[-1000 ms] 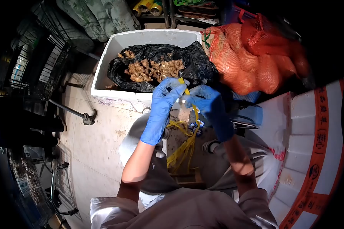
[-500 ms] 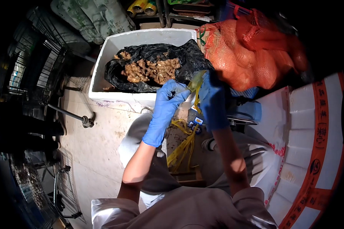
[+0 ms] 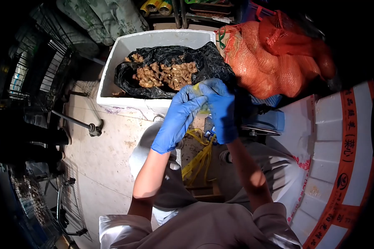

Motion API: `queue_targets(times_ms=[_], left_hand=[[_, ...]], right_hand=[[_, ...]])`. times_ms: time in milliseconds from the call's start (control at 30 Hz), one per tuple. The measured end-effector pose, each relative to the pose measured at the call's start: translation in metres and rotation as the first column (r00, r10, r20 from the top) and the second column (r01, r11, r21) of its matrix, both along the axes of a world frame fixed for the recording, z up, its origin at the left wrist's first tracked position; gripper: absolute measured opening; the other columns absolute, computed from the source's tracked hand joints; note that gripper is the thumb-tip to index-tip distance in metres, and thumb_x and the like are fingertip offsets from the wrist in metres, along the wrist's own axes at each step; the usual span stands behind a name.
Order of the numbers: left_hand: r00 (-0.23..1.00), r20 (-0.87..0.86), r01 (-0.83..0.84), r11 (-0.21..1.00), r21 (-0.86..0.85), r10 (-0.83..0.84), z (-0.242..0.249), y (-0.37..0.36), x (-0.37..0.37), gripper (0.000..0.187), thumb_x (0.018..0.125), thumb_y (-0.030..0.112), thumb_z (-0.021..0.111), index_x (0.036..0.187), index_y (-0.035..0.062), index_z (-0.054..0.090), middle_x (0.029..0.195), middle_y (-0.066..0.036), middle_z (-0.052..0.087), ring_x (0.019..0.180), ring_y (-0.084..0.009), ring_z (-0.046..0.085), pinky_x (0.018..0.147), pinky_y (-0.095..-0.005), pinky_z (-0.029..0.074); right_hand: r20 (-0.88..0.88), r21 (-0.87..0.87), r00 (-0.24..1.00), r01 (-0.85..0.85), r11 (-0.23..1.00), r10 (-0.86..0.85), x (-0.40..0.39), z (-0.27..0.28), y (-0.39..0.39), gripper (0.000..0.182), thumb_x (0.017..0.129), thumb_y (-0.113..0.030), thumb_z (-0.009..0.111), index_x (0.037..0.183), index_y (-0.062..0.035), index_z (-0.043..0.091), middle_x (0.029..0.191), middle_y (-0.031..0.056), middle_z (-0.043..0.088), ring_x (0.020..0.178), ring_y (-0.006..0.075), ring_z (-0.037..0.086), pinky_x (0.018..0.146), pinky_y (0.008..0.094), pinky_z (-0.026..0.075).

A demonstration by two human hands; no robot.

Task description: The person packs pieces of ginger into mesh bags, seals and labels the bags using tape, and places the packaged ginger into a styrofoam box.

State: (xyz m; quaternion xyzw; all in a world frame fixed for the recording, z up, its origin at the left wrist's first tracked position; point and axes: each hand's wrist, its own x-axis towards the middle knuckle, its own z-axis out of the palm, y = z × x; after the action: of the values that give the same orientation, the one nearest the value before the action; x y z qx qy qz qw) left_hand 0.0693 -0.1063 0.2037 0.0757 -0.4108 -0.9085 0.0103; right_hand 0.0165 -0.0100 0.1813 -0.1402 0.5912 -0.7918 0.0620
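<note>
My left hand (image 3: 178, 118) and my right hand (image 3: 221, 108), both in blue gloves, meet in front of the ginger box with fingers closed. Pinched between them is a yellow net bag (image 3: 205, 109), mostly covered by the gloves. Below the hands hang or lie more yellow net strips (image 3: 198, 164), with small blue-and-white tags (image 3: 210, 135) near their upper end. Beyond my hands, knobbly brown ginger (image 3: 164, 75) lies on a black plastic bag (image 3: 214, 62) inside a white foam box (image 3: 105, 87).
Orange net sacks (image 3: 262, 62) bulge at the box's right. White foam boxes with red tape (image 3: 348, 137) stand at my right side. Wire racks (image 3: 50, 66) and a metal bar (image 3: 72, 121) are on the left. A person's dark-clothed legs (image 3: 33, 141) show at far left.
My hands have come together; the right hand moved left and turned inward against the left. The yellow net bag, visible between them before, is now mostly hidden.
</note>
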Motion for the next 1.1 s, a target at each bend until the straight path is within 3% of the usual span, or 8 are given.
queue_targets(times_ms=[167, 200, 433, 667, 767, 833, 900, 1100], left_hand=[[0.987, 0.065, 0.142, 0.987, 0.076, -0.147, -0.003, -0.003, 0.002, 0.017, 0.079, -0.002, 0.049, 0.096, -0.0008, 0.051, 0.089, -0.005, 0.056, 0.081, -0.0112, 0.054, 0.074, -0.0217, 0.044], [0.988, 0.084, 0.120, 0.988, 0.097, -0.129, -0.002, -0.002, 0.002, 0.016, 0.078, -0.001, 0.049, 0.094, -0.0001, 0.052, 0.089, -0.005, 0.057, 0.079, -0.0105, 0.054, 0.072, -0.0214, 0.044], [0.998, 0.058, -0.031, 1.000, 0.002, 0.031, -0.019, 0.000, -0.002, 0.011, 0.079, 0.000, 0.050, 0.089, 0.0022, 0.054, 0.085, -0.003, 0.057, 0.075, -0.0081, 0.054, 0.069, -0.0200, 0.044], [0.994, 0.035, 0.091, 0.971, 0.221, -0.101, -0.009, 0.005, 0.000, 0.012, 0.079, -0.001, 0.049, 0.090, 0.0034, 0.049, 0.086, -0.005, 0.055, 0.079, -0.0128, 0.054, 0.070, -0.0231, 0.045], [0.999, -0.013, 0.046, 0.967, 0.250, -0.044, -0.031, -0.002, -0.004, 0.009, 0.081, 0.001, 0.046, 0.089, 0.0033, 0.049, 0.085, -0.005, 0.054, 0.080, -0.0161, 0.054, 0.070, -0.0279, 0.048], [0.998, 0.033, -0.057, 0.935, 0.350, 0.049, -0.030, -0.004, -0.006, 0.009, 0.082, 0.002, 0.045, 0.090, 0.0028, 0.049, 0.086, -0.006, 0.053, 0.080, -0.0166, 0.055, 0.069, -0.0288, 0.048], [0.991, 0.079, -0.129, 0.916, 0.379, 0.107, -0.029, -0.003, -0.004, 0.009, 0.083, 0.005, 0.046, 0.091, 0.0018, 0.050, 0.084, -0.006, 0.053, 0.080, -0.0170, 0.055, 0.072, -0.0281, 0.048], [0.957, 0.212, -0.264, 0.902, 0.341, 0.200, -0.031, -0.006, -0.006, 0.009, 0.083, 0.015, 0.050, 0.085, 0.0063, 0.051, 0.068, -0.002, 0.052, 0.059, -0.0116, 0.050, 0.054, -0.0220, 0.044]], right_hand=[[-0.180, 0.179, 0.970, -0.133, 0.975, 0.165, -0.009, 0.011, 0.017, 0.010, 0.077, -0.005, 0.054, 0.081, 0.0028, 0.058, 0.080, 0.0059, 0.057, 0.069, 0.0113, 0.053, 0.064, 0.0221, 0.044], [-0.725, 0.337, 0.673, 0.158, 0.928, 0.148, -0.017, 0.006, 0.014, 0.011, 0.078, -0.008, 0.054, 0.081, 0.0026, 0.058, 0.076, 0.0069, 0.057, 0.067, 0.0138, 0.054, 0.064, 0.0246, 0.044], [-0.336, 0.259, 0.928, 0.256, 0.931, -0.162, -0.013, 0.010, 0.021, 0.014, 0.072, -0.011, 0.062, 0.078, 0.0005, 0.056, 0.073, 0.0109, 0.057, 0.068, 0.0150, 0.055, 0.061, 0.0274, 0.044], [0.030, 0.256, 0.973, -0.229, 0.939, 0.229, 0.003, -0.015, 0.037, 0.023, 0.070, -0.017, 0.064, 0.081, -0.0017, 0.051, 0.072, 0.0038, 0.054, 0.065, 0.0091, 0.047, 0.060, 0.0244, 0.039], [-0.133, 0.718, 0.988, 0.038, 0.695, 0.083, -0.007, -0.024, 0.052, 0.015, 0.076, -0.018, 0.056, 0.082, -0.0037, 0.053, 0.076, 0.0034, 0.055, 0.072, 0.0108, 0.051, 0.067, 0.0243, 0.041], [0.321, -0.227, 0.933, -0.093, 0.970, 0.164, -0.005, -0.028, 0.064, 0.010, 0.078, -0.014, 0.052, 0.083, -0.0061, 0.054, 0.083, 0.0051, 0.057, 0.078, 0.0156, 0.054, 0.073, 0.0304, 0.044], [0.436, -0.671, 0.830, 0.041, 0.740, 0.349, -0.002, -0.034, 0.067, 0.008, 0.079, -0.013, 0.049, 0.083, -0.0073, 0.054, 0.086, 0.0060, 0.057, 0.081, 0.0179, 0.056, 0.076, 0.0335, 0.045], [0.151, 0.184, 0.984, -0.122, 0.975, 0.095, 0.009, -0.043, 0.056, 0.014, 0.076, -0.014, 0.053, 0.085, -0.0030, 0.056, 0.093, 0.0098, 0.056, 0.082, 0.0188, 0.056, 0.072, 0.0293, 0.045]])
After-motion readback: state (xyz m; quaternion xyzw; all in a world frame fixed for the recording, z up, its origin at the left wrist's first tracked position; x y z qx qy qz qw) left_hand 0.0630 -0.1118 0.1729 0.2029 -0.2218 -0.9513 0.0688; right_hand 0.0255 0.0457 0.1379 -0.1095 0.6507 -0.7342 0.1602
